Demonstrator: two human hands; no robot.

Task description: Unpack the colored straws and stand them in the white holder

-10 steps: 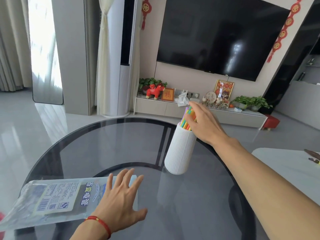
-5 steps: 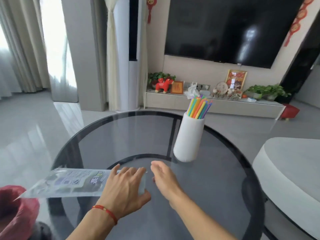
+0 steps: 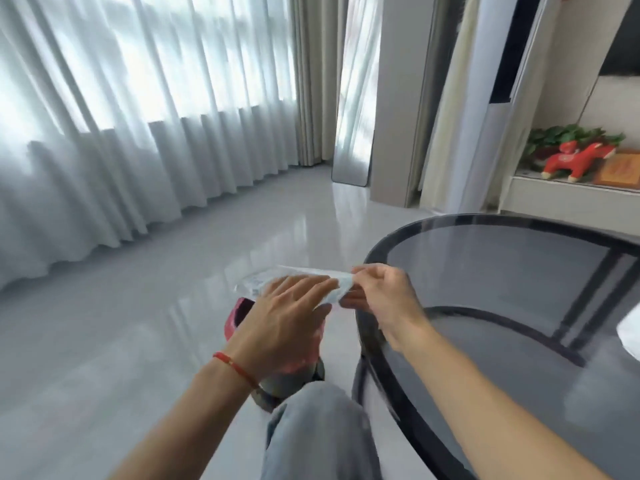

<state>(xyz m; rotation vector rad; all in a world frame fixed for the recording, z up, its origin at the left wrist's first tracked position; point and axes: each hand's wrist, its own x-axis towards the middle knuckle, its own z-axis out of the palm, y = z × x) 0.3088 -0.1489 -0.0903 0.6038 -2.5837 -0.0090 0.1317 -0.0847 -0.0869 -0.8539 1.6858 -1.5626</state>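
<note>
The empty clear straw package point(image 3: 277, 277), with printed labels, is held in the air just off the left rim of the round glass table point(image 3: 502, 271). My right hand point(image 3: 381, 299) pinches its right end. My left hand point(image 3: 287, 320) lies over its middle, fingers stretched on top and the thumb below. A white shape at the frame's right edge point(image 3: 630, 332) looks like part of the white holder; the colored straws are out of view.
A bin with a red bag liner point(image 3: 237, 318) stands on the floor right under my hands. My knee in jeans point(image 3: 311, 431) is beside the table's dark frame. Curtains line the left wall; a shelf with a red horse figure point(image 3: 571, 161) is at far right.
My head has turned left, away from the holder. The package has left the tabletop and now hangs over the bin, and my right hand has taken hold of its end.
</note>
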